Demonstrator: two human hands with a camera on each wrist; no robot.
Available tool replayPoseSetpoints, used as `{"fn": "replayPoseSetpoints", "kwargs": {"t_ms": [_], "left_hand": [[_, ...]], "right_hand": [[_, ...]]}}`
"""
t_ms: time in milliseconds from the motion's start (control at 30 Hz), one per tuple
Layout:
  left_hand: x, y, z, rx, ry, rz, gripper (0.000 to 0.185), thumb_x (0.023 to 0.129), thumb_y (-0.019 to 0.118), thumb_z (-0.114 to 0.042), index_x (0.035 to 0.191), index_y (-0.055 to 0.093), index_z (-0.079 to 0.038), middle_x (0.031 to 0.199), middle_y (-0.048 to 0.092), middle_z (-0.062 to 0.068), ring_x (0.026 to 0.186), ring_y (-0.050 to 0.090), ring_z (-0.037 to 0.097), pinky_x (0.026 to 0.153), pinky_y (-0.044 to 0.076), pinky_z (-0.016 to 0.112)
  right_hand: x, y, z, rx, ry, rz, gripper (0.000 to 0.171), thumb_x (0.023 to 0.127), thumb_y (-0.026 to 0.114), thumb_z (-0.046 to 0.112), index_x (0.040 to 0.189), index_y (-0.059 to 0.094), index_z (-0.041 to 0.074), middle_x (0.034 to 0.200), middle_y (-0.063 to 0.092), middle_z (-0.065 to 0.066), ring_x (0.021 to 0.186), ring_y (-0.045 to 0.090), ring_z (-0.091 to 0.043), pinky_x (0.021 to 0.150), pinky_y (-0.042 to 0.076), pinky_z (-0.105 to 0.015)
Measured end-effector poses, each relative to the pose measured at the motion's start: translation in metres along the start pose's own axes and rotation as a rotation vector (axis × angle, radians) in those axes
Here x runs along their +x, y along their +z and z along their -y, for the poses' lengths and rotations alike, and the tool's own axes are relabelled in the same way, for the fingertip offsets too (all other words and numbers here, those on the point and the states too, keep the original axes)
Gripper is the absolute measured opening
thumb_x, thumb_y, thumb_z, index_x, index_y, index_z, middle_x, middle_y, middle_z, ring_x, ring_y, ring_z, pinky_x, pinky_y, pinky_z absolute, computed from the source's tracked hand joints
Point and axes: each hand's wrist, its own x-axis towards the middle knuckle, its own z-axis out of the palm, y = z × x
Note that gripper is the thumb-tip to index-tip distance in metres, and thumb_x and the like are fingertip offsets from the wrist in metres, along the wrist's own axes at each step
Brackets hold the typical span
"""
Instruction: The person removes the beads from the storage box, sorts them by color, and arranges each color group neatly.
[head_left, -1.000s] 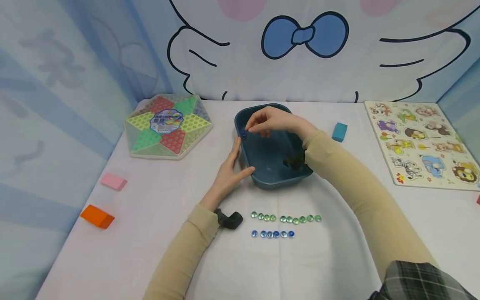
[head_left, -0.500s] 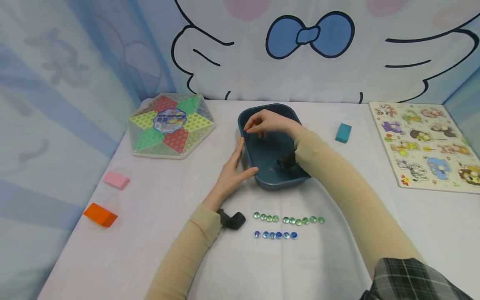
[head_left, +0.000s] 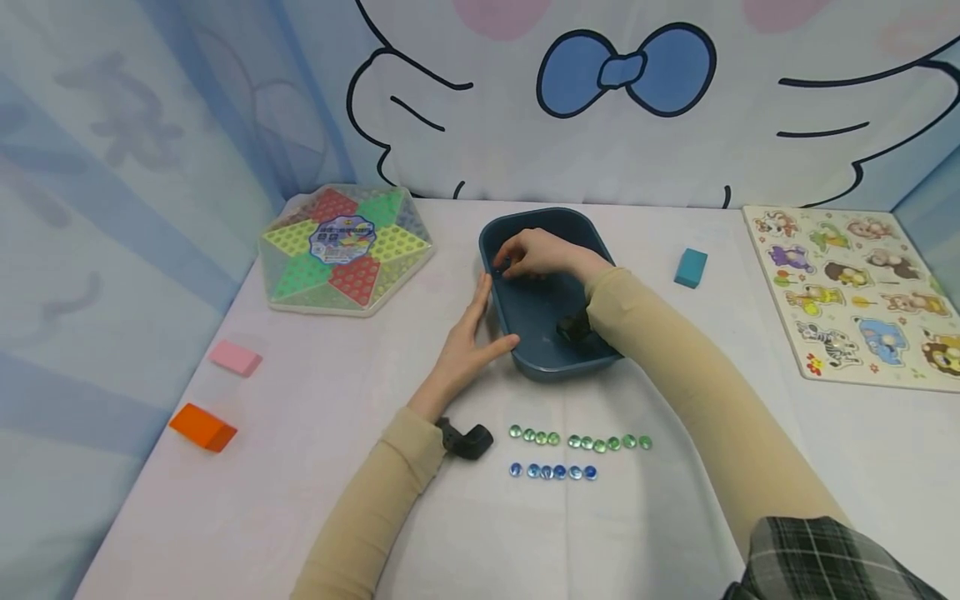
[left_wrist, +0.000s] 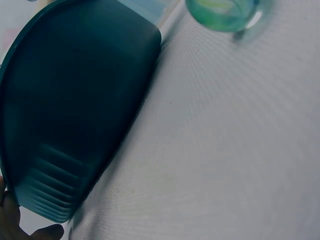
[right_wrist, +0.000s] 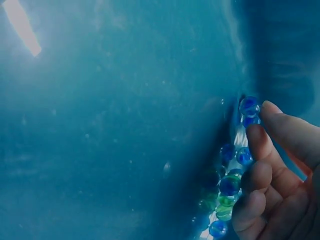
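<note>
Several glossy blue and green marbles (right_wrist: 231, 184) meet curled right-hand fingertips (right_wrist: 256, 131); left hand (head_left: 467, 344) rests flat against the bin (head_left: 542, 354).

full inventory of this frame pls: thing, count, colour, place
bin: 1, dark blue, table centre
marbles in bin: several, blue and green, along the inner wall by the fingertips
green marbles: 10, row in front of bin
blue marbles: 6, row nearer than the green
checkers board: 1, multicolour hexagon, back left
animal puzzle: 1, right edge
teal block: 1, right of bin
pink block: 1, left
orange block: 1, left, nearer
left hand: rests on bin's left wall
right hand: inside bin, fingertips at marbles
</note>
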Motion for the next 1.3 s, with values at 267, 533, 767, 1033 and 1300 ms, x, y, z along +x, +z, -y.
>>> {"fn": "replayPoseSetpoints", "kwargs": {"t_ms": [267, 533, 767, 1033, 1300], "left_hand": [[0.0, 0.001, 0.0, -0.006, 0.008, 0.001, 0.084, 0.087, 0.062, -0.02, 0.15, 0.006, -0.013, 0.156, 0.003, 0.004, 0.143, 0.008, 0.023, 0.115, 0.013, 0.045], [0.0, 0.001, -0.001, -0.004, 0.006, 0.005, 0.084, 0.088, 0.062, -0.02, 0.15, 0.005, -0.013, 0.156, 0.002, 0.004, 0.143, 0.008, 0.022, 0.115, 0.013, 0.046], [0.0, 0.001, 0.0, -0.008, 0.005, 0.006, 0.084, 0.087, 0.062, -0.017, 0.15, 0.005, -0.014, 0.157, 0.002, 0.004, 0.143, 0.007, 0.022, 0.115, 0.012, 0.046], [0.011, 0.007, 0.032, 0.009, 0.013, -0.012, 0.088, 0.086, 0.064, -0.027, 0.15, 0.003, -0.028, 0.155, 0.0, -0.012, 0.143, 0.007, 0.015, 0.116, 0.013, 0.043], [0.014, 0.008, 0.043, 0.01, 0.032, -0.018, 0.087, 0.083, 0.062, -0.049, 0.146, 0.003, -0.041, 0.152, 0.0, -0.021, 0.142, 0.007, 0.009, 0.115, 0.013, 0.044]], "right_hand": [[-0.002, 0.002, 0.001, -0.056, 0.003, -0.001, 0.022, 0.087, 0.063, 0.015, 0.108, 0.067, 0.01, 0.087, 0.061, -0.007, 0.075, 0.053, -0.017, 0.066, 0.046, -0.026], [-0.004, 0.003, 0.002, -0.077, 0.0, 0.02, 0.016, 0.085, 0.066, 0.015, 0.099, 0.067, 0.008, 0.088, 0.063, -0.007, 0.08, 0.055, -0.018, 0.071, 0.047, -0.029], [-0.006, 0.001, 0.003, -0.097, -0.001, 0.041, 0.013, 0.085, 0.066, 0.015, 0.096, 0.067, 0.008, 0.086, 0.063, -0.006, 0.077, 0.055, -0.017, 0.068, 0.047, -0.027], [-0.01, -0.004, 0.005, -0.038, -0.001, 0.07, 0.012, 0.085, 0.066, 0.015, 0.094, 0.067, 0.008, 0.086, 0.063, -0.007, 0.074, 0.056, -0.018, 0.065, 0.051, -0.028], [-0.006, -0.001, 0.006, -0.033, -0.009, 0.113, 0.013, 0.085, 0.066, 0.015, 0.095, 0.066, 0.006, 0.085, 0.062, -0.008, 0.071, 0.055, -0.016, 0.061, 0.049, -0.026]]}}
